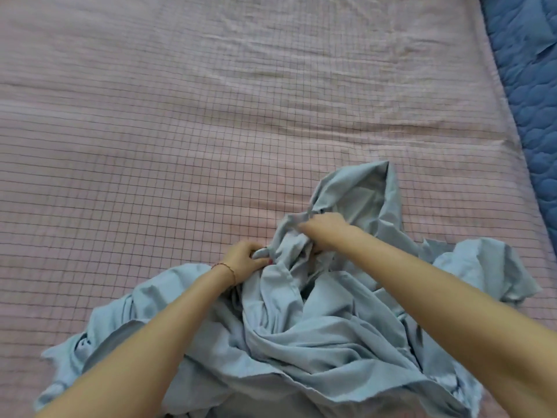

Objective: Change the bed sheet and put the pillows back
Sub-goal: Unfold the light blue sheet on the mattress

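Observation:
A crumpled light-blue bed sheet (301, 327) lies bunched at the near edge of the bed. The bed is covered by a pink cover with a dark grid pattern (180, 131). My left hand (244, 259) grips a fold of the blue sheet, fingers curled around it. Just to its right and a little farther out, my right hand (325, 232) clutches another bunch of the same sheet. Both forearms reach in from the bottom of the view. No pillows are in view.
A darker blue quilted cover (530, 86) runs along the right side of the bed. The pink gridded surface stretches wide to the left and far side, with some wrinkles near the middle.

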